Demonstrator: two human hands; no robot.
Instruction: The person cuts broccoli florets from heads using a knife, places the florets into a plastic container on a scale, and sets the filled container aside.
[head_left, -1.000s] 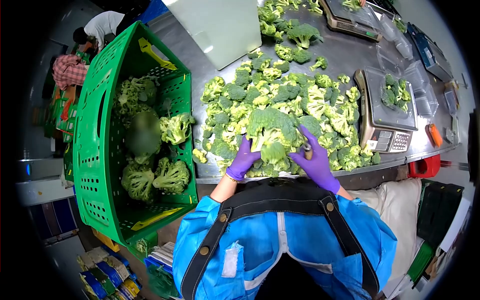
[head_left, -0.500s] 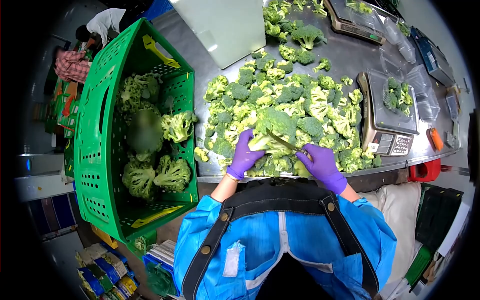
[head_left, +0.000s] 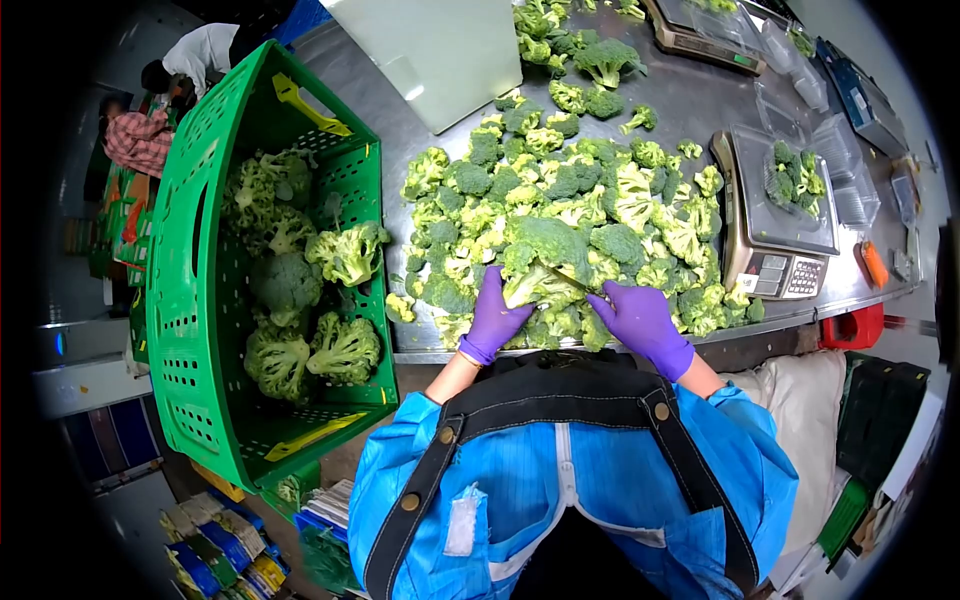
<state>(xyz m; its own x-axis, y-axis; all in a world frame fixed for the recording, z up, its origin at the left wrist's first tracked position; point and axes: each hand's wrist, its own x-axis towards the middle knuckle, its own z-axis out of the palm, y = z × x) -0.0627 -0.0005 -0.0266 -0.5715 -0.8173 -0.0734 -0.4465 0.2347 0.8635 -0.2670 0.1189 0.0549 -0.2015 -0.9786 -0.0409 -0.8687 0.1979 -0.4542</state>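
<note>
In a purple glove, my left hand [head_left: 494, 318] is closed around the stem side of a large broccoli head [head_left: 545, 247]. My right hand [head_left: 640, 322], gloved the same way, grips a knife [head_left: 563, 279] whose dark blade points left into the underside of that head. The knife's handle is hidden in my fist. Beneath and around both hands spreads a heap of cut broccoli florets [head_left: 480, 180] on the metal table [head_left: 680, 110].
To my left stands a green crate [head_left: 185, 330] with several whole broccoli heads. On the right, a scale [head_left: 770, 225] carries a clear tray of florets, beside stacked plastic trays [head_left: 845, 170] and an orange object [head_left: 873, 264]. A pale bin [head_left: 430, 60] stands behind. Two people work at far left.
The knife blade has shifted slightly and shows less of its length, with my right hand a little closer to the broccoli head. The view has moved slightly.
</note>
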